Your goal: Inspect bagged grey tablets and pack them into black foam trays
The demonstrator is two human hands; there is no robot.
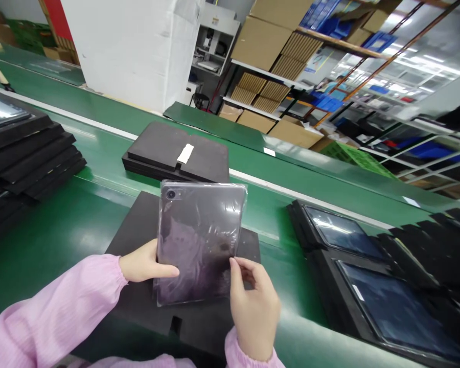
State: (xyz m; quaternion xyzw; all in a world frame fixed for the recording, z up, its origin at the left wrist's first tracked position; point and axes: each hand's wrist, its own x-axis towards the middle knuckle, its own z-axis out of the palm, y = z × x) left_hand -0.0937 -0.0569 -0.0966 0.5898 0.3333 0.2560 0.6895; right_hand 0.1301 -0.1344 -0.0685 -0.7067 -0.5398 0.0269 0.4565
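A tablet (199,240) in a clear plastic sleeve is held up in front of me, its back with the camera lens toward me. My left hand (147,263) grips its left edge, thumb across the back and the other fingers hidden behind. At the right edge, my right hand (255,299) pinches the tablet or its sleeve between thumb and forefinger. Beneath the tablet lies a black foam tray (130,235) with a small slot near its front edge. Just behind stands a short stack of black foam trays (157,143) with a white label (185,153) on top.
A green work surface (103,204) runs across the view. Stacked black trays (34,153) stand at left. On the right, more trays hold tablets, such as a screen-up tablet (398,306). Behind are a white pillar (126,51) and shelves of cardboard boxes (260,41).
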